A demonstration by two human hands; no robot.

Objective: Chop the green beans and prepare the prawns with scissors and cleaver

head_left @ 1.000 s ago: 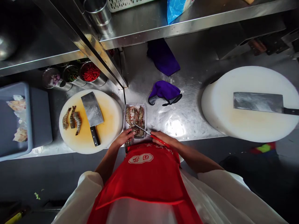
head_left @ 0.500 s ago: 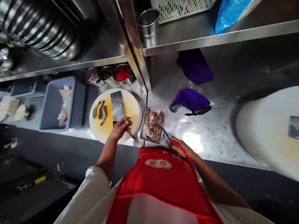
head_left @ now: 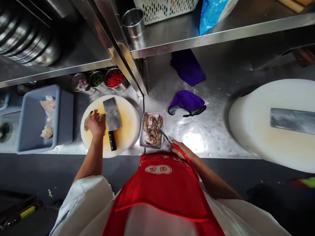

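Steel surface [head_left: 215, 139], near front edge: tray [head_left: 142, 139] of prawns [head_left: 151, 131]. R hand [head_left: 188, 150] fingers closed on scissors [head_left: 180, 150], tips over tray. L hand [head_left: 96, 125] fingers curled by other prawns [head_left: 87, 123], board's [head_left: 128, 124] L edge; can't tell if gripping. Prob. setting-down step; next needs gentle release, clear of cleaver [head_left: 112, 114].

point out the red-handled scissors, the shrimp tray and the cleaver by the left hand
Red-handled scissors [head_left: 183, 153]: head view, on the red handle
Shrimp tray [head_left: 142, 136]: head view, on its left side wall
Black-handled cleaver [head_left: 112, 114]: head view, on the middle of the blade
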